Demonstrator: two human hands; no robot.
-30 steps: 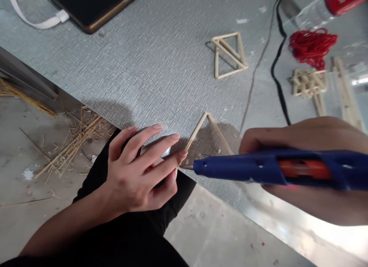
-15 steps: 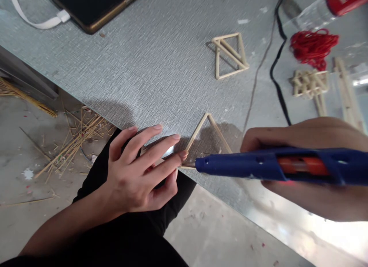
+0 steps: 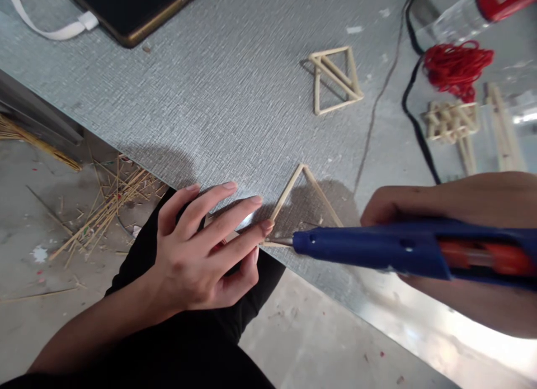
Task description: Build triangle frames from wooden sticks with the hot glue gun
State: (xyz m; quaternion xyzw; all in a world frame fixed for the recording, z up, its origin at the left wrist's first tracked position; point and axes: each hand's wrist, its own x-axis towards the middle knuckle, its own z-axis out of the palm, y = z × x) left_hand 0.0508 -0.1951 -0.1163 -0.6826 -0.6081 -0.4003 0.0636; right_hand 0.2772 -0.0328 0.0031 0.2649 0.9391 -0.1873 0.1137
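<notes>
My left hand (image 3: 205,246) lies at the near edge of the grey table (image 3: 218,98), fingers stretched out, its fingertips pressing the left corner of a flat triangle of wooden sticks (image 3: 289,190). Something partly hidden lies under that hand. My right hand (image 3: 453,232) is closed round a blue hot glue gun (image 3: 403,252) with an orange stick inside. The gun's metal nozzle (image 3: 281,242) points left along the triangle's near stick, close to my left fingertips.
A finished stick pyramid (image 3: 333,79) stands further back. Red thread (image 3: 457,67), a stick stack (image 3: 451,121), loose sticks (image 3: 503,132), a black cord (image 3: 413,121) and a red-capped bottle (image 3: 474,12) lie at right. A dark tablet (image 3: 130,9) sits far left. Bamboo scraps (image 3: 104,207) litter the floor.
The glue gun has drawn back to the right along the near stick, its nozzle a little farther from my left fingertips. My left hand has stayed put.
</notes>
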